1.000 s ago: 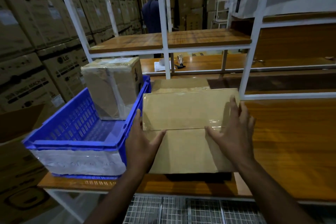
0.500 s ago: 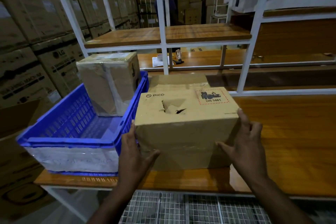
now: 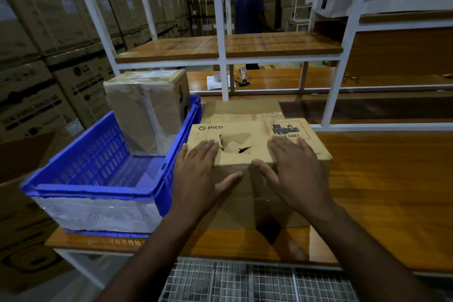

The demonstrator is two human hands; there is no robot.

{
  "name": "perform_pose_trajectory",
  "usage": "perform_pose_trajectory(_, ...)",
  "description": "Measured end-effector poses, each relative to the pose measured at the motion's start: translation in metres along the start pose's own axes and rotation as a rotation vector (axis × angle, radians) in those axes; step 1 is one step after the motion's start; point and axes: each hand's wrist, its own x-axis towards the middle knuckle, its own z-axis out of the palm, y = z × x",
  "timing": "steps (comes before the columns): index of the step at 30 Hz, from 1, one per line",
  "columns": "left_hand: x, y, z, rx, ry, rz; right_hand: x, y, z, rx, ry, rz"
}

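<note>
A brown cardboard box [image 3: 247, 140] marked PICO, with a torn hole in its top and a red UN 3481 label, stands on the wooden table [image 3: 382, 186]. My left hand [image 3: 198, 174] lies flat over the box's near left top edge, fingers straight, thumb on the front face. My right hand [image 3: 297, 171] lies flat on the top at the right, fingers partly covering the label, thumb over the front edge.
A blue plastic crate [image 3: 98, 179] sits left of the box, touching it, with a tape-wrapped carton [image 3: 147, 110] inside. A white shelf frame [image 3: 221, 32] rises behind. A person [image 3: 250, 10] stands beyond it. Stacked cartons [image 3: 49, 32] fill the left.
The box was tipped so a different face, the PICO side with the hole, is now on top. My hands moved from its sides onto its top.
</note>
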Motion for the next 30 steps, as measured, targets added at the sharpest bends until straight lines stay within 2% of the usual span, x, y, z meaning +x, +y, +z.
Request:
perform_pose_trajectory(6,0.000,0.002,0.003,0.012,0.036,-0.002,0.003,-0.004,0.001,0.027,0.028,0.057)
perform_pose_trajectory(9,0.009,0.004,-0.005,0.024,-0.008,0.021,0.013,-0.011,-0.004,0.009,0.058,0.079)
perform_pose_trajectory(11,0.019,0.005,-0.008,0.021,-0.065,0.059,0.022,-0.017,-0.009,0.014,0.012,0.050)
perform_pose_trajectory(15,0.031,0.016,-0.001,0.107,-0.190,0.185,0.035,-0.029,-0.004,-0.018,-0.160,-0.121)
perform_pose_trajectory(22,0.035,0.012,0.002,0.121,-0.208,0.214,0.038,-0.025,-0.002,-0.016,-0.171,-0.123)
perform_pose_trajectory(24,0.036,0.007,-0.002,0.093,-0.234,0.173,0.041,-0.020,-0.002,-0.002,-0.179,-0.081)
perform_pose_trajectory(28,0.037,-0.021,-0.013,0.042,-0.305,-0.022,0.047,0.008,-0.003,-0.063,-0.190,0.068)
perform_pose_trajectory(30,0.036,-0.031,-0.015,0.019,-0.313,-0.051,0.049,0.019,-0.001,-0.044,-0.209,0.080)
